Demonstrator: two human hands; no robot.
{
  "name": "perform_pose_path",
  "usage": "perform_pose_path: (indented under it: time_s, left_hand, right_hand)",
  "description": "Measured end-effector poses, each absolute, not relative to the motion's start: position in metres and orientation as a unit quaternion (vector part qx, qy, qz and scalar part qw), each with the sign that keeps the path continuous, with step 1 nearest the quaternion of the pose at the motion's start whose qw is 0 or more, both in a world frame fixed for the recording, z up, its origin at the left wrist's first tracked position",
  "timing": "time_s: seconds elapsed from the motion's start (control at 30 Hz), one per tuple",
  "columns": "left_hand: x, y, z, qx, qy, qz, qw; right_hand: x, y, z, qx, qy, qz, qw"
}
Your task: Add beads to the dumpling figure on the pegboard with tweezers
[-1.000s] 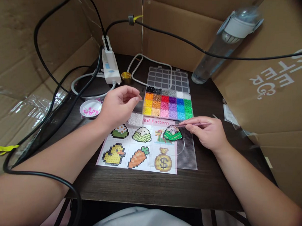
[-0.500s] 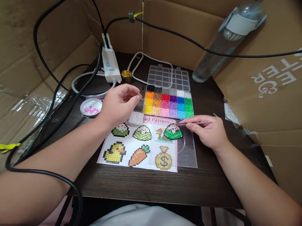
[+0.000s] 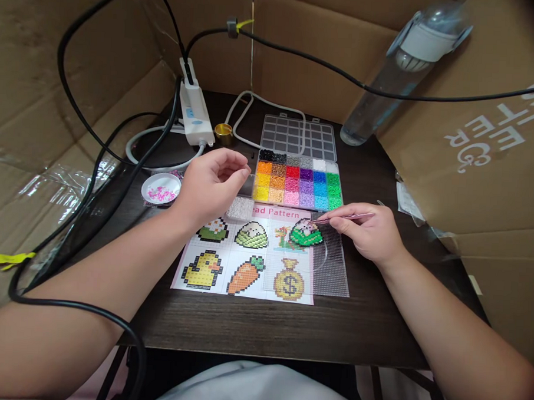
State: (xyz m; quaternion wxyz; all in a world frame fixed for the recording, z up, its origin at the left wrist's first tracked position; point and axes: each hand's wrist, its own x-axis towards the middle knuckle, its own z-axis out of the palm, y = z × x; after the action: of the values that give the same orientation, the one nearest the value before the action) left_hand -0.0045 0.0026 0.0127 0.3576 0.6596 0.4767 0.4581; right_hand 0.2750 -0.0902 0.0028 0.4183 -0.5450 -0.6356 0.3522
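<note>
My right hand (image 3: 376, 231) pinches a pair of slim pinkish tweezers (image 3: 346, 217), whose tips reach the white upper part of a bead figure (image 3: 307, 233). That figure is green below, with a black outline, and lies on a clear pegboard (image 3: 335, 268) that overlaps the printed pattern sheet (image 3: 245, 293). Left of the sheet's top edge, my left hand (image 3: 217, 180) hovers with curled fingers. What it holds, if anything, is hidden. Just below its fingertips is a small clear box of white beads (image 3: 240, 209).
Behind the sheet stands an open bead case (image 3: 298, 182) with many colours. At left are a white dish (image 3: 161, 189) of pink beads, a power strip (image 3: 195, 111) and looping black cables (image 3: 81, 304). A brass-coloured cup (image 3: 224, 133) and water bottle (image 3: 391, 87) stand farther back, inside cardboard walls.
The tweezers shift very slightly over the white part of the figure. Both hands otherwise stay in nearly the same place.
</note>
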Motion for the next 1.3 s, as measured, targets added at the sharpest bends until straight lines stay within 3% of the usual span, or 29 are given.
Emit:
perform_pose_path:
  time_s: [0.63, 0.77, 0.93, 1.13, 1.3]
  left_hand:
    - [-0.008, 0.004, 0.012, 0.679, 0.473, 0.439, 0.349]
    - [-0.014, 0.005, 0.008, 0.734, 0.47, 0.41, 0.267]
    - [-0.013, -0.012, 0.024, 0.809, 0.357, 0.465, 0.032]
    - [0.009, -0.055, 0.034, 0.865, 0.197, 0.457, 0.069]
    - [0.022, -0.066, 0.024, 0.877, 0.169, 0.449, 0.036]
  right_hand:
    - [0.281, -0.087, -0.003, -0.551, -0.594, 0.381, 0.446]
    - [0.279, -0.087, -0.006, -0.529, -0.545, 0.425, 0.492]
    - [0.264, -0.093, 0.0, -0.476, -0.427, 0.532, 0.555]
    - [0.239, -0.106, 0.013, -0.444, -0.31, 0.6, 0.589]
    - [0.222, -0.115, 0.021, -0.44, -0.238, 0.628, 0.596]
